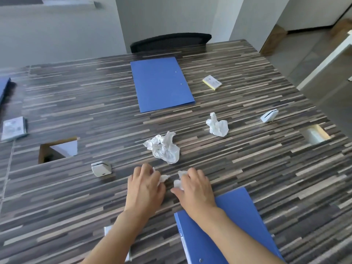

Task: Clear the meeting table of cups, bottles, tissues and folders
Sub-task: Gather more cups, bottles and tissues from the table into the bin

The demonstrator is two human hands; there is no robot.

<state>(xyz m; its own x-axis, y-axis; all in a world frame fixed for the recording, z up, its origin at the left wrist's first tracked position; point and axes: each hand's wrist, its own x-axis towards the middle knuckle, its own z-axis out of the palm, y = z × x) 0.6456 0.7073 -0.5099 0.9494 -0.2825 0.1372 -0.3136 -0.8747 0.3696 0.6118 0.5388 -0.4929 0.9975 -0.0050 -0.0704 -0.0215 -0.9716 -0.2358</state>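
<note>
Under your curled fingers (152,173), near the front middle of the table (266,178), sit two small scraps of tissue. Your left hand (145,185) has its fingers bent down and drawn together over one scrap (164,178), which pokes out at the fingertips; whether it is fully pinched you cannot tell from here. Your right hand (196,187) is cupped the same way over the other scrap (178,182), thumb low against the table, fingers closing on the paper rather than spread.

To do this step well, gather each scrap into the palm before you lift, so no shred is left behind on the striped surface, where white bits are easy to miss. Press lightly and roll the paper inward; tissue compresses readily and will tear if dragged.

Just beyond your fingertips lies a larger crumpled tissue (164,149), and farther off to the right a second one (217,125). If your palms have room, it looks sensible to sweep forward and take these in the same reach.

Your right forearm crosses a blue folder (243,212) at the near edge; another blue folder (162,84) lies flat at the far side, in front of a dark chair (171,41). No cups or bottles show in this view. The small white clips (102,168) and the yellow-edged pad (212,82) are not on your list, so work around them.
</note>
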